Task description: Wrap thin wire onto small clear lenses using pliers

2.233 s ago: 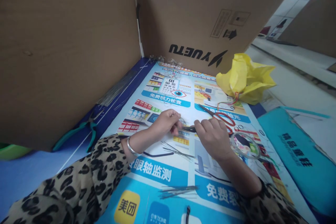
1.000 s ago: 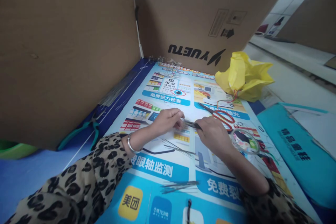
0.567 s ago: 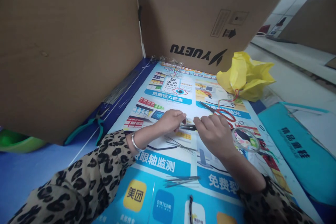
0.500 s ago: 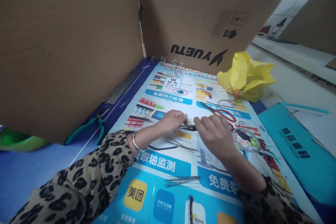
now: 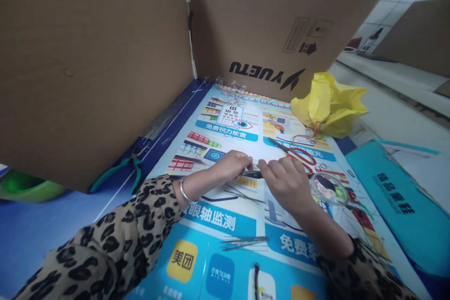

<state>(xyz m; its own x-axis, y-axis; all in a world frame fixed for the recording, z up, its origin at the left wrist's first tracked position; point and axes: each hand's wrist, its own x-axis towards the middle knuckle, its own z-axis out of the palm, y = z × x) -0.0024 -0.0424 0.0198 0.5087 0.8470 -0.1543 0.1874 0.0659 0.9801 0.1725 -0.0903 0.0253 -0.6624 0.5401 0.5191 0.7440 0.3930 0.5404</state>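
My left hand (image 5: pixel 232 166) is closed in a pinch over the middle of the printed sheet; what sits between its fingertips is too small to make out. Just to the right, my right hand (image 5: pixel 286 180) is wrapped around pliers (image 5: pixel 253 175), whose dark jaws point left under the left fingertips. The handles are hidden in the fist. Below the hands lie several thin wire pieces (image 5: pixel 242 193), with another small bundle of wires (image 5: pixel 244 243) nearer to me. Red-handled scissors (image 5: pixel 298 155) rest half open beyond my right hand.
Cardboard walls (image 5: pixel 94 56) stand at the left and back. Teal-handled pliers (image 5: pixel 119 171) and long wires (image 5: pixel 158 124) lie at left. Right of the hands are a roll of clear tape (image 5: pixel 329 188), a crumpled yellow paper (image 5: pixel 330 105) and a teal box piece (image 5: pixel 397 201).
My right hand and the pliers have shifted very slightly; the left fingertips have moved a little. The view has tilted slightly, and the rest lies as before.
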